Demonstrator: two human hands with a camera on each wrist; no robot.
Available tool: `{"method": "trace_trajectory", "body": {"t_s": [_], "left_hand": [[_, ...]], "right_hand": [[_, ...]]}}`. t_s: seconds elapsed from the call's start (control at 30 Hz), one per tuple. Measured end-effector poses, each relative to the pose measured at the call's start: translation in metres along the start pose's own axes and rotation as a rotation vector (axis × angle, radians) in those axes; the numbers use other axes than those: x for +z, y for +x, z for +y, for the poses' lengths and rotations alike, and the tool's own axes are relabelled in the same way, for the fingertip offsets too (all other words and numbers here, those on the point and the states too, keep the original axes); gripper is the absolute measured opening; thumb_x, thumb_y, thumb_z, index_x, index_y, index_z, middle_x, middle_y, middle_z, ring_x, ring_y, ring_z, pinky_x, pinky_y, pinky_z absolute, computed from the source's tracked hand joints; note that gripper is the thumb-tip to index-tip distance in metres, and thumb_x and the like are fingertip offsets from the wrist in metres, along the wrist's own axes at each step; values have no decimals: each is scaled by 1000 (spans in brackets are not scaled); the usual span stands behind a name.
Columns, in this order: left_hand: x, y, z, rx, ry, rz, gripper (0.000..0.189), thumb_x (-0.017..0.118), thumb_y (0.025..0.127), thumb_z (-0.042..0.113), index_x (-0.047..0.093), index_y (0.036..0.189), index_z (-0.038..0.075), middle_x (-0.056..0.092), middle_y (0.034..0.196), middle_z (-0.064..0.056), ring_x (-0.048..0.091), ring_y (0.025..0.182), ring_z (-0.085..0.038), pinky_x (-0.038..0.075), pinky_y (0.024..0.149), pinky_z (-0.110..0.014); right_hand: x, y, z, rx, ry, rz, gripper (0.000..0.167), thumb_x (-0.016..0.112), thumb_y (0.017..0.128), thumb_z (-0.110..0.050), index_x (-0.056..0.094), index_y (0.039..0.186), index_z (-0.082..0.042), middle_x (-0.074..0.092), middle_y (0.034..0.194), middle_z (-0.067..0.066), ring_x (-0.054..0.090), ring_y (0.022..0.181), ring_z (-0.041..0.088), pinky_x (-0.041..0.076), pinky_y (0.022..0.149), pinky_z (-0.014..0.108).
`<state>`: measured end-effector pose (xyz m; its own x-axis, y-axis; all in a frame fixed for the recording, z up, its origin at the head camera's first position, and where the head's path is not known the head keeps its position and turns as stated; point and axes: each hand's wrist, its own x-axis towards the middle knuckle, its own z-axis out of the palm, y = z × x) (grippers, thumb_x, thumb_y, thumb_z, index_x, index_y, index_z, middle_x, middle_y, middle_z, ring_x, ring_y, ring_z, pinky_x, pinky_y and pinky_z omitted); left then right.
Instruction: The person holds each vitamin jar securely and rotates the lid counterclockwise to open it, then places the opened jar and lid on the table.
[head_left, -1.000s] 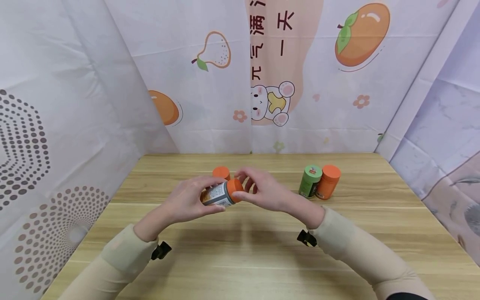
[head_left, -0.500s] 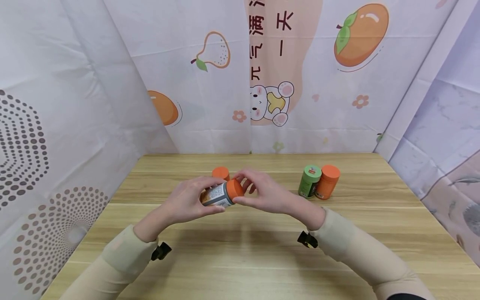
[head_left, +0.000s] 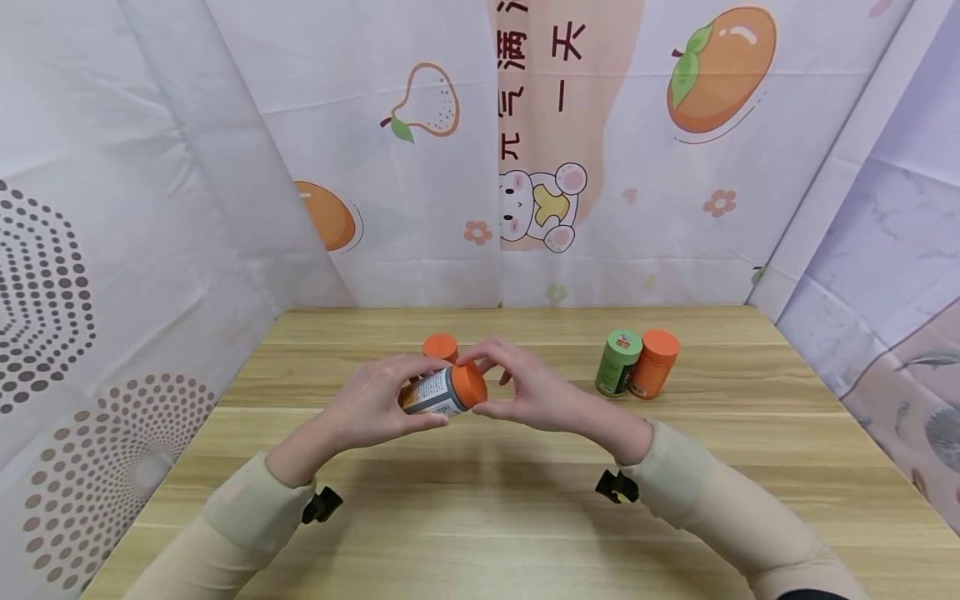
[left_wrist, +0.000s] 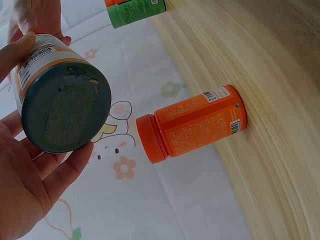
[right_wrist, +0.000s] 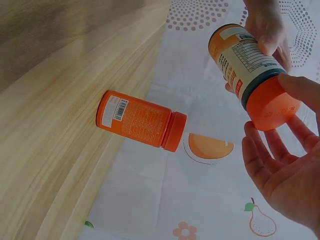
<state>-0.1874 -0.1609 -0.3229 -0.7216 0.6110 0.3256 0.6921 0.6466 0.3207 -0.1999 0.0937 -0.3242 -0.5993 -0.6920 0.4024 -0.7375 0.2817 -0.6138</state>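
Observation:
My left hand point(head_left: 367, 404) grips a supplement bottle point(head_left: 433, 393) with an orange and white label. The bottle lies tilted above the table, its lid end pointing right. At that end my right hand point(head_left: 527, 390) holds the orange lid point(head_left: 470, 386) between thumb and fingers. The lid sits on the bottle. In the left wrist view the dark round bottom of the bottle point(left_wrist: 75, 107) faces the camera, with fingers spread beneath it. The right wrist view shows my right thumb on the lid point(right_wrist: 270, 106) and the other fingertips around its far edge.
Behind the held bottle stands an orange bottle point(head_left: 441, 347), mostly hidden in the head view. A green bottle point(head_left: 619, 363) and another orange bottle point(head_left: 656, 365) stand side by side at the right of the wooden table point(head_left: 480, 525). Printed curtains point(head_left: 420, 200) enclose the back and sides.
The fingers and thumb of my right hand have shifted round the lid, the thumb moving down off its face and the index finger towards its top left edge. The left hand stays put.

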Motion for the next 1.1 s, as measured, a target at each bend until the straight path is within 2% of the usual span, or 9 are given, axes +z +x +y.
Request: {"method": "trace_trajectory", "body": {"t_s": [0.13,0.3,0.5,0.67,0.77,1.1], "left_hand": [[1,-1,0,6,9,-8,56,81,76,44,62,124,22,62,101,9,53,79,-7,47,64,-26],[2,-1,-1,5,2,-4,56,82,76,43,62,124,21,62,101,9,53,78,-8,47,63,-26],[2,-1,0,-4,-1,-3,55,82,76,43,63,123,22,62,101,10,53,79,-7,47,63,-26],[2,-1,0,-6,6,-5,55,82,76,44,62,123,23,62,101,10,53,79,-7,47,63,-26],[2,-1,-1,-3,10,-5,56,81,76,45,62,124,24,62,101,11,53,80,-7,46,63,-26],[1,-2,0,-4,9,-5,56,82,75,44,62,124,24,62,102,11,54,81,-7,46,64,-27]], "right_hand": [[0,0,-1,57,-6,-11,53,78,84,-15,51,129,-14,54,126,0,58,107,15,50,79,35],[-3,4,-6,204,8,-11,50,72,90,-27,49,132,-11,55,129,4,59,107,17,51,83,39],[-1,7,-11,303,-1,-11,49,69,91,-33,50,131,-12,59,116,2,62,92,13,53,74,30],[4,7,-9,292,-27,-28,43,70,90,-34,55,124,-11,60,103,-1,61,79,9,53,68,27],[5,6,-8,268,-35,-26,41,70,90,-33,56,121,-10,60,100,-2,60,78,9,53,67,27],[5,3,-8,192,-41,-20,44,74,88,-25,54,123,-9,60,106,-3,60,86,9,53,70,28]]}}
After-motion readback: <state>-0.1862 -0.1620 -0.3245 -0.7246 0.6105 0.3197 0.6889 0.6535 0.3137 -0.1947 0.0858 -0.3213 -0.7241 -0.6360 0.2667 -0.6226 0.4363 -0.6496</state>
